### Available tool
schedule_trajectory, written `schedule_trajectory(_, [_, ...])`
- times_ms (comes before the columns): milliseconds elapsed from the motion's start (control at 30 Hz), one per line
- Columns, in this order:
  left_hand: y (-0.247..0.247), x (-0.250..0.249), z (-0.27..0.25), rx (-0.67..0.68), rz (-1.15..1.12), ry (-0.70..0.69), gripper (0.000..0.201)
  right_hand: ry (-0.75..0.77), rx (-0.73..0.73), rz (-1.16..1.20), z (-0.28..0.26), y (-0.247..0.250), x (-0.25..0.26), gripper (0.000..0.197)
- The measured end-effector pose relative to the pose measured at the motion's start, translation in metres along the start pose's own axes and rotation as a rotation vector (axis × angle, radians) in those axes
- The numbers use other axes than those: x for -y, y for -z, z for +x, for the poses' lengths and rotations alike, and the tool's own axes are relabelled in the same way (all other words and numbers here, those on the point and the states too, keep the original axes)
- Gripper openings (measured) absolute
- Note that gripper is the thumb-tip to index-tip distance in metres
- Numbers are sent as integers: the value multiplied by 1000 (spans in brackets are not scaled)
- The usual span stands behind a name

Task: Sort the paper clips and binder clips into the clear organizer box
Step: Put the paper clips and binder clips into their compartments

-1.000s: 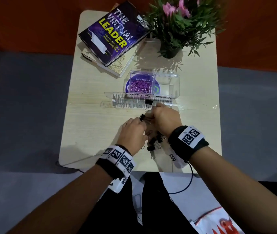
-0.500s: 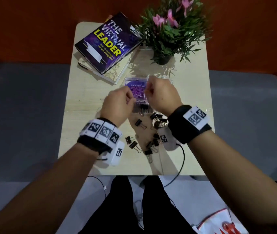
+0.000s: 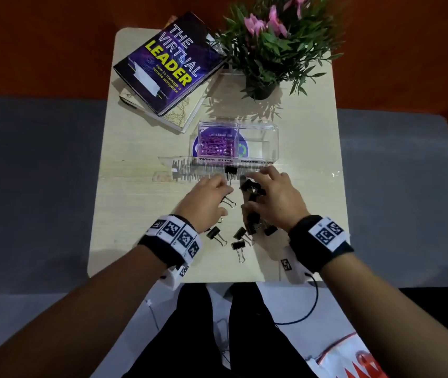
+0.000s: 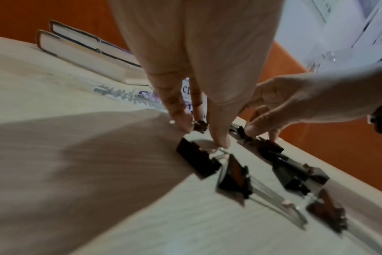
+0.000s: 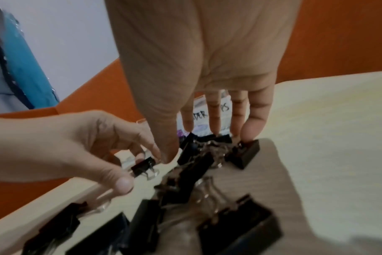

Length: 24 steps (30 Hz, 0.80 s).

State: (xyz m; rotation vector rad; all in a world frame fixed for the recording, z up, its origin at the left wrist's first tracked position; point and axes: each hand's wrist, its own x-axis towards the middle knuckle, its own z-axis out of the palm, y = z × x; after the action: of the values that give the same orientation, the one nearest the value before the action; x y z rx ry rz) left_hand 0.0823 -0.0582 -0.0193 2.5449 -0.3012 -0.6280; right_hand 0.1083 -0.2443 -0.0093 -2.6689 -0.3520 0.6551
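Observation:
The clear organizer box stands mid-table with its lid folded open toward me. Its left compartment holds purple paper clips; the right one, labelled for binder clips, shows nothing inside. Black binder clips lie scattered in front of it, and one sits on the lid. My left hand reaches down with thumb and fingers on either side of a single clip, without gripping it. My right hand is spread over the pile with straight fingertips resting on clips.
Two stacked books lie at the table's back left. A potted plant with pink flowers stands at the back right. The table's front edge is just behind my wrists. More binder clips lie near that edge.
Half a second ago both hands were raised over the box. They have come back down toward me and now sit on the binder clips.

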Motion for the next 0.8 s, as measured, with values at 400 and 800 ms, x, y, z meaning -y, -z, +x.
schedule_trajectory(400, [-6, 1, 6, -229, -115, 31, 23, 37, -144, 153, 12, -11, 1, 10])
schedule_trajectory(800, [-25, -40, 37, -245, 69, 270, 59, -112, -260, 496, 4, -13, -22, 15])
